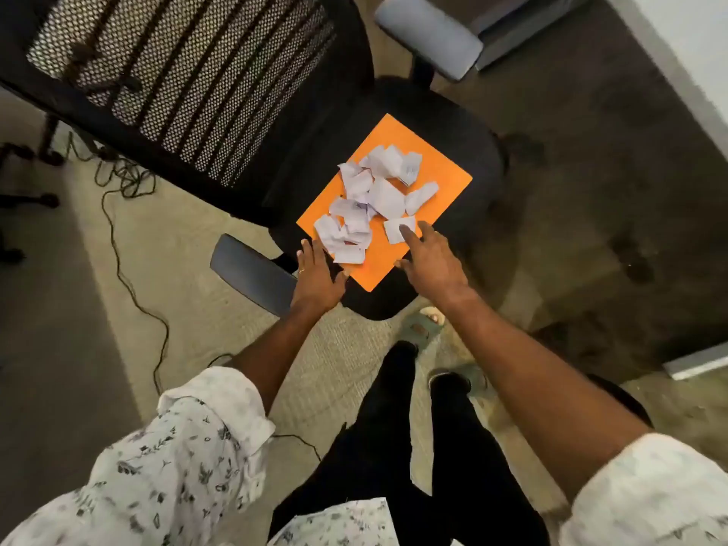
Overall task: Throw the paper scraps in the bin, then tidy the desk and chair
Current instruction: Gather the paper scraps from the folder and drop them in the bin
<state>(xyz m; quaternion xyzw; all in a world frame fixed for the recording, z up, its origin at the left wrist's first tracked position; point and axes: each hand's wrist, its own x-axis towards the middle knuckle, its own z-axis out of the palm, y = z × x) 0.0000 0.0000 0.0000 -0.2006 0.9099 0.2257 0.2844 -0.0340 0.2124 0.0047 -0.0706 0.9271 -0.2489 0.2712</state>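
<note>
Several white paper scraps (374, 199) lie heaped on an orange sheet (441, 171) that rests on the black seat of an office chair (465, 124). My left hand (317, 275) hovers flat at the sheet's near left corner, fingers apart, holding nothing. My right hand (431, 262) reaches over the sheet's near edge with fingers spread; its fingertips touch one separate scrap (396, 226). No bin is in view.
The chair's mesh backrest (177, 80) stands at the upper left, with grey armrests at left (252, 271) and top (429, 33). Black cables (130, 269) trail over the carpet at left. My legs and sandalled feet (419, 329) stand just before the chair.
</note>
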